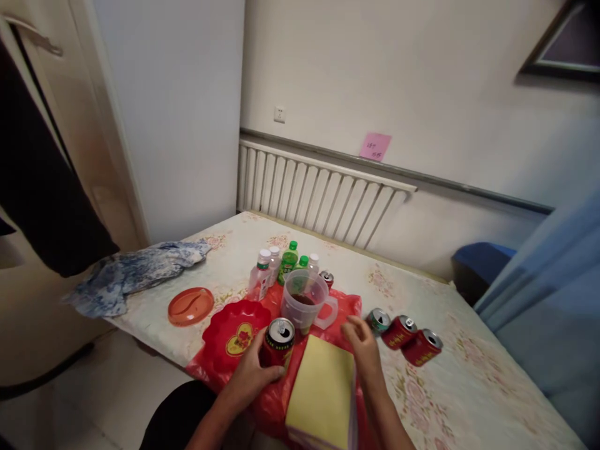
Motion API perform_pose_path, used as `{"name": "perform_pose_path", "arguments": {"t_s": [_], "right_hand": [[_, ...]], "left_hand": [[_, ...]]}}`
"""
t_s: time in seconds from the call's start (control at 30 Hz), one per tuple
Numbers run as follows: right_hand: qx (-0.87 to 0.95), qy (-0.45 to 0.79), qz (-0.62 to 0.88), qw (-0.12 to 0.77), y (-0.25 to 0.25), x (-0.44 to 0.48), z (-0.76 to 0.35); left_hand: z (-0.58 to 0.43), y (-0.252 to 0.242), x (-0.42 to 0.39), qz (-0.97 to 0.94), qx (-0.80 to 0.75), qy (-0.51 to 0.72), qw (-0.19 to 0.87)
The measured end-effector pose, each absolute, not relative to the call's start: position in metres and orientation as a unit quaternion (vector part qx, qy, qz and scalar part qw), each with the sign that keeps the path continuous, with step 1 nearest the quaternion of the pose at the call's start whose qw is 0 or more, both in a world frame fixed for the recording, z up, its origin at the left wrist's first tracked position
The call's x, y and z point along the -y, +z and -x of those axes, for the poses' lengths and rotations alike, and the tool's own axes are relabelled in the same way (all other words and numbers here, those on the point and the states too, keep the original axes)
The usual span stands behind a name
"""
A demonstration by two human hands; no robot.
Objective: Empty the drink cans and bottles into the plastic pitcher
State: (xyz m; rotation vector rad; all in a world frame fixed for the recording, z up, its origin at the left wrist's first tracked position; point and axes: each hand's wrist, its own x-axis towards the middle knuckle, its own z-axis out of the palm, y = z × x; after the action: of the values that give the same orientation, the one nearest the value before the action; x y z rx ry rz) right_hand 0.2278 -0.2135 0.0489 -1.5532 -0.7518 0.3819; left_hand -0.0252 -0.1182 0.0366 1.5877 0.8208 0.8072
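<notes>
Dark red metal shows between the fingers of the person's left hand (248, 370), which are clamped around an upright drink can (276, 355). The can is beside the right edge of a scalloped red tray (216, 337) and nearer the person than a clear handled jug (300, 306) with dark liquid inside; whether its base touches the red plastic sheet (267, 406) below cannot be told. The right hand (363, 344) is near the far right corner of a yellow-topped stack (323, 384), fingers loosely bent; whether thumb and fingertips meet is unclear. Three more cans (399, 332) stand at its right, and small bottles (262, 275) cluster behind the jug.
</notes>
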Motion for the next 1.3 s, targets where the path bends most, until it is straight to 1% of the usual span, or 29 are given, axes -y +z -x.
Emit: {"name": "perform_pose_path", "arguments": {"t_s": [0.07, 0.13, 0.27, 0.37, 0.53, 0.67, 0.73, 0.83, 1.0, 1.07, 1.17, 1.3], "right_hand": [[0.364, 0.278, 0.643, 0.614, 0.044, 0.238, -0.217], [0.383, 0.337, 0.61, 0.606, 0.04, 0.258, -0.204], [0.4, 0.39, 0.568, 0.604, 0.046, 0.287, -0.19], [0.408, 0.392, 0.566, 0.6, 0.053, 0.307, -0.194], [0.392, 0.335, 0.618, 0.593, 0.047, 0.338, -0.209], [0.356, 0.33, 0.604, 0.632, 0.031, 0.351, -0.218], [0.332, 0.32, 0.604, 0.65, 0.024, 0.355, -0.224], [0.286, 0.284, 0.623, 0.671, 0.016, 0.366, -0.244], [0.21, 0.171, 0.665, 0.696, 0.009, 0.392, -0.304], [0.173, 0.113, 0.69, 0.693, 0.008, 0.402, -0.329], [0.117, 0.013, 0.736, 0.667, 0.005, 0.412, -0.362], [0.079, -0.041, 0.759, 0.645, -0.001, 0.417, -0.403]], "left_hand": [[0.011, 0.04, 0.133, -0.672, -0.322, 0.325, 0.582], [-0.006, 0.042, 0.149, -0.673, -0.294, 0.303, 0.607], [-0.04, 0.043, 0.179, -0.666, -0.222, 0.255, 0.665], [-0.062, 0.039, 0.196, -0.676, -0.185, 0.219, 0.679], [-0.087, 0.036, 0.219, -0.72, -0.145, 0.186, 0.653], [-0.106, 0.043, 0.236, -0.721, -0.111, 0.136, 0.67], [-0.115, 0.042, 0.24, -0.736, -0.106, 0.115, 0.659], [-0.126, 0.026, 0.232, -0.789, -0.146, 0.137, 0.581], [-0.122, -0.015, 0.194, -0.851, -0.3, 0.232, 0.364], [-0.118, -0.029, 0.182, -0.869, -0.315, 0.247, 0.291], [-0.114, -0.046, 0.176, -0.898, -0.298, 0.248, 0.208], [-0.114, -0.056, 0.178, -0.915, -0.29, 0.243, 0.137]]}}
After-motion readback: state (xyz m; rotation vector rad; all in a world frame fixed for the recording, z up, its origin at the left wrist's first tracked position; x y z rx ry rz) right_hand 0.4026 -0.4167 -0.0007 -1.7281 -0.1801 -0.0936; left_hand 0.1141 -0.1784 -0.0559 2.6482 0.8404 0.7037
